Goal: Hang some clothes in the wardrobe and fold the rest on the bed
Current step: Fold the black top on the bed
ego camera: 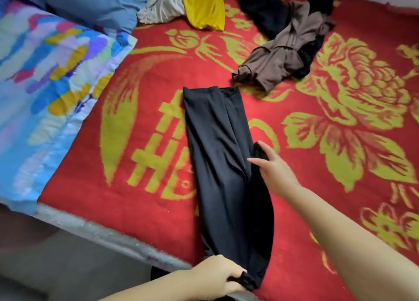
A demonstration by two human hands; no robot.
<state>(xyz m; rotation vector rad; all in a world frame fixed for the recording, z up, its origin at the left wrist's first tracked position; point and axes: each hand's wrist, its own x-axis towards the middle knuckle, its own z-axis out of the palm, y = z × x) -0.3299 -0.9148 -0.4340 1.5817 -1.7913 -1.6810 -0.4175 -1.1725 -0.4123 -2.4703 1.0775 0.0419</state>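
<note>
A long black garment [222, 160] lies lengthwise on the red and yellow bed cover [340, 123], folded narrow. My left hand [217, 275] grips its near end at the bed's front edge. My right hand [272, 167] is on the garment's right edge about halfway up, thumb and fingers pinching a fold of the black cloth. A brown garment [278, 60] lies crumpled beyond it, partly over a black lacy piece [265, 10]. A yellow garment [204, 5] and a pale silvery one [161, 8] lie bunched at the far side.
A multicoloured quilt [45, 78] is folded at the bed's left side, with a blue pillow [90, 3] behind it. The bed's grey edge [108, 235] runs diagonally at the lower left, with floor below. No wardrobe is in view.
</note>
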